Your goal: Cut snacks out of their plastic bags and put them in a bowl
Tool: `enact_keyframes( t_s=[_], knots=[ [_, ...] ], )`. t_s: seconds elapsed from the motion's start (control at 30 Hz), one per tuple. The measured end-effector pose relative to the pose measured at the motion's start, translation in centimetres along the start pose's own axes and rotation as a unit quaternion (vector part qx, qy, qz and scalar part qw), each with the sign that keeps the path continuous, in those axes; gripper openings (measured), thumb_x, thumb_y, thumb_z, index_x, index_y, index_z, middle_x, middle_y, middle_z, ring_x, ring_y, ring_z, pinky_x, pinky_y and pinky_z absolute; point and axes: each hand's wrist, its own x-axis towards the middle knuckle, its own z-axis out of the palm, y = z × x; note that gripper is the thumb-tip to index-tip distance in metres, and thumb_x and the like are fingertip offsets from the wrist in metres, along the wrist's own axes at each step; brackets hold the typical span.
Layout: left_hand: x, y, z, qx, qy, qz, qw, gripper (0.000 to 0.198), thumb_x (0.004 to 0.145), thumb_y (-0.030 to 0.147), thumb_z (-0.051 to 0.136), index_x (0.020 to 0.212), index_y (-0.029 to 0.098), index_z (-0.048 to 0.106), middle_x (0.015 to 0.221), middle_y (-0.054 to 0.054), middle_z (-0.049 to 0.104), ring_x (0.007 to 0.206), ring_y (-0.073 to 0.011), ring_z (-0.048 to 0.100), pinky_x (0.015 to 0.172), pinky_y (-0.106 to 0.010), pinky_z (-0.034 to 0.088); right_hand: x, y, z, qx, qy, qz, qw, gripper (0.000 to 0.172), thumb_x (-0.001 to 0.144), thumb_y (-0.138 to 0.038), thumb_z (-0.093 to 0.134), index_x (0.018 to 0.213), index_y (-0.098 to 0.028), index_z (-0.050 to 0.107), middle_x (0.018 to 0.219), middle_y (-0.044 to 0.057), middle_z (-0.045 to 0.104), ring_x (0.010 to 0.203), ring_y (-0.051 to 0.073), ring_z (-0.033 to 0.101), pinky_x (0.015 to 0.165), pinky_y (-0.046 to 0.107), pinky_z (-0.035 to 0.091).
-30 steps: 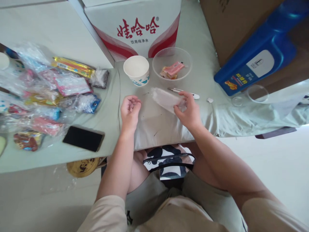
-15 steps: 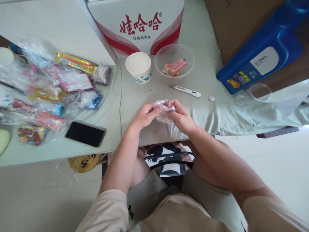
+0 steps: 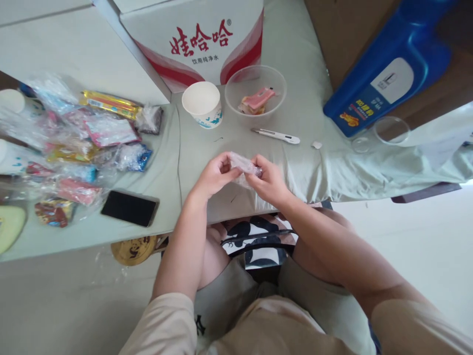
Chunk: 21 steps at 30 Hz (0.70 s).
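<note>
- Head view: the left hand [image 3: 211, 176] and the right hand [image 3: 269, 181] meet in front of the paper cup [image 3: 202, 103], above the near edge of the counter [image 3: 314, 167]. A crumpled clear plastic wrapper [image 3: 242, 163] is between them.
- Each hand's grip is pressed together on the film, thumb against fingertips. The left pinches the wrapper's left end and the right pinches its right end.
- The wrapper looks very light, limp, crinkly and slick, so a loose hold would likely let it slide. A fingertip pinch at an edge or corner suits it best. I cannot tell whether it holds anything.
- Behind the cup, a box [image 3: 199, 44] reads 娃哈哈 in red, with 饮用纯净水 beneath.
- Far right of the cup, the label print on a blue jug [image 3: 388, 74] is too small to read.
- Just right of the cup, a clear bowl [image 3: 278, 101] holds pink packets [image 3: 256, 98], whose print is illegible.
</note>
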Motion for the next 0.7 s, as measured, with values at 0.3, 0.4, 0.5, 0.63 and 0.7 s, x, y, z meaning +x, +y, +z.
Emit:
enact_keyframes(
  t_s=[0.3,0.4,0.5,0.63,0.7],
  knots=[
    [0.6,-2.1,-2.4,0.098,0.181,0.064,0.977,0.039,0.071,0.05,0.085,0.091,0.02,0.071,0.096,-0.006,0.074,0.095,-0.024,0.07,0.094,-0.039,0.055,1.6,1.3,-0.8,0.036,-0.059,0.056,0.996,0.016,0.083,-0.038,0.054,0.089,-0.024,0.05,0.066,-0.006,0.05,0.056,0.012,0.041,0.058,0.027,0.032],
    [0.6,-2.5,-5.0,0.094,0.368,0.12,0.917,0.037,0.069,0.042,0.083,0.093,0.021,0.064,0.094,-0.004,0.07,0.093,-0.0211,0.069,0.091,-0.036,0.055,2.0,1.3,-0.4,0.015,-0.053,0.024,0.998,0.013,0.084,-0.036,0.053,0.088,-0.023,0.051,0.07,-0.003,0.056,0.06,0.012,0.047,0.062,0.027,0.036],
    [-0.1,-2.5,-6.6,0.113,0.469,0.144,0.864,0.031,0.068,0.033,0.078,0.09,0.021,0.06,0.09,-0.001,0.067,0.087,-0.0181,0.066,0.087,-0.033,0.054,2.7,0.9,0.9,0.009,-0.064,0.017,0.998,0.01,0.084,-0.032,0.051,0.085,-0.023,0.053,0.07,-0.003,0.055,0.062,0.012,0.048,0.064,0.027,0.037],
    [-0.2,-1.3,-7.0,0.154,0.518,0.101,0.835,0.02,0.065,0.022,0.07,0.073,0.022,0.052,0.068,0.005,0.054,0.065,-0.0141,0.055,0.072,-0.03,0.05,3.7,-0.1,2.9,0.028,-0.122,0.026,0.992,0.006,0.084,-0.028,0.05,0.083,-0.022,0.053,0.07,-0.003,0.057,0.062,0.012,0.049,0.065,0.027,0.038],
    [0.8,0.6,-7.0,0.203,0.536,0.109,0.812,0.02,0.066,0.018,0.065,0.068,0.023,0.046,0.062,0.006,0.046,0.06,-0.014,0.049,0.067,-0.03,0.047,3.9,-0.6,3.6,0.027,-0.152,0.022,0.988,0.005,0.085,-0.026,0.05,0.082,-0.022,0.053,0.071,-0.003,0.058,0.063,0.012,0.05,0.066,0.027,0.038]
  ],
)
